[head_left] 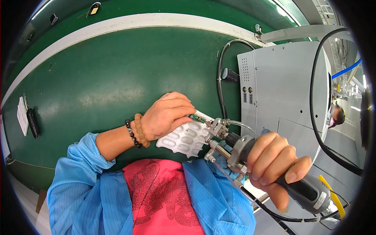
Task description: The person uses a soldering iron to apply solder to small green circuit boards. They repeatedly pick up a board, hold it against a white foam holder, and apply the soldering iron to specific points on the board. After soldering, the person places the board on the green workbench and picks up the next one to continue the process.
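Green worktop [98, 78] bears one white moulded tray [184, 137] and, over its upper edge, one circuit board [200, 118], pinched by the left hand [168, 113], seemingly to steady it beside the front end of the grey-black driver [305, 194] wrapped by the right hand [272, 162].

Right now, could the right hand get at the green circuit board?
Probably not: the right hand grips a black-handled power tool, whose metal fittings lie between it and the green circuit board.

Two bare hands [170, 113] [270, 158], one black-and-grey handheld tool [303, 192], one green circuit board [199, 118], one white dimpled tray [178, 139]; at the green bench's [98, 62] right edge, one grey cabinet [282, 78]
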Tool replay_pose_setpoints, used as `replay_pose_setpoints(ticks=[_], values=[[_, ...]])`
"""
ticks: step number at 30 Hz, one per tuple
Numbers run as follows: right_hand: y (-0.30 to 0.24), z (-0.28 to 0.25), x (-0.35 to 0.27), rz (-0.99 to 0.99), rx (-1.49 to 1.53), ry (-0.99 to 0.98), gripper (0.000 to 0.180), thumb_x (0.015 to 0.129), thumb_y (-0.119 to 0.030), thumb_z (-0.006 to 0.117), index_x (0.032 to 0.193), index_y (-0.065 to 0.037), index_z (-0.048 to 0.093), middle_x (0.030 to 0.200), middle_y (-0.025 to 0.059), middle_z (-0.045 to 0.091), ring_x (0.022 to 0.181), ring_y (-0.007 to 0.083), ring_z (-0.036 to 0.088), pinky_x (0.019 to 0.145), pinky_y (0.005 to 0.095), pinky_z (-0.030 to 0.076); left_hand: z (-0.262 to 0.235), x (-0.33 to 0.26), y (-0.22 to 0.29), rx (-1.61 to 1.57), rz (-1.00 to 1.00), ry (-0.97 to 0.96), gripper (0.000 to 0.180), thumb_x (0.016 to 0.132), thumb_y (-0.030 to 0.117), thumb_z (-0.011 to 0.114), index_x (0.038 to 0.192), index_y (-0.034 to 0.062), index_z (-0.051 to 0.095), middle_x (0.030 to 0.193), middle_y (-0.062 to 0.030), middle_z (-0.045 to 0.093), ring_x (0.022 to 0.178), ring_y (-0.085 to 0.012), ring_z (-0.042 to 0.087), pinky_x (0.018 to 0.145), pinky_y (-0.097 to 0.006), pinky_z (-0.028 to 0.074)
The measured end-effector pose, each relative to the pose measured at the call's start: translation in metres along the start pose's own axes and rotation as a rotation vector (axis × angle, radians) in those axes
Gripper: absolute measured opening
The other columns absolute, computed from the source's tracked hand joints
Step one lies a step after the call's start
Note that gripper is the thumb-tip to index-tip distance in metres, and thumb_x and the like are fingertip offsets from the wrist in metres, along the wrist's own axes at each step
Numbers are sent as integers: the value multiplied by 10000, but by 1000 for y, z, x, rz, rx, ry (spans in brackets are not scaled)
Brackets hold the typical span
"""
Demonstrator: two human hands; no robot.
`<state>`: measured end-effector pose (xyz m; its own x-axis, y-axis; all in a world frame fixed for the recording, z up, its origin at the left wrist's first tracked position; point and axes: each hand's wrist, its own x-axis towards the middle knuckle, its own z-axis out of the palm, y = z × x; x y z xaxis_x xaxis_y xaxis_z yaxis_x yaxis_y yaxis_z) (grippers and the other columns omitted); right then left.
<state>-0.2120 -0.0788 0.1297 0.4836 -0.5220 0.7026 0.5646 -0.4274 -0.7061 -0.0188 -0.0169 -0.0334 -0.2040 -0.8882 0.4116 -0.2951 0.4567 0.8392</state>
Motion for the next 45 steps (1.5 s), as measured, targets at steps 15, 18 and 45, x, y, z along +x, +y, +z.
replay_pose_setpoints(ticks=[15,18,45], values=[[23,11,3,84,-51,12,497,883,-448,744,1080,-87,463,679,-20,563,512,88,561,438,215,472,-1,1,0,-57,-58,3,319,720,65,811,1017,4,711,1008,-140,704,1005,-327,652,880,-413,530],[28,12,5,104,-35,0,491,881,-437,750,1073,-88,462,677,-19,560,512,93,557,437,222,467,-3,0,0,-49,-63,9,316,717,62,809,1013,2,715,1006,-141,704,1004,-325,652,878,-413,531],[-36,6,-4,-67,-6,124,429,854,-361,800,1015,-61,539,631,5,601,488,85,569,459,193,498,-10,-10,21,90,-183,11,304,736,103,818,1014,25,724,996,-110,706,972,-299,650,888,-388,506]])
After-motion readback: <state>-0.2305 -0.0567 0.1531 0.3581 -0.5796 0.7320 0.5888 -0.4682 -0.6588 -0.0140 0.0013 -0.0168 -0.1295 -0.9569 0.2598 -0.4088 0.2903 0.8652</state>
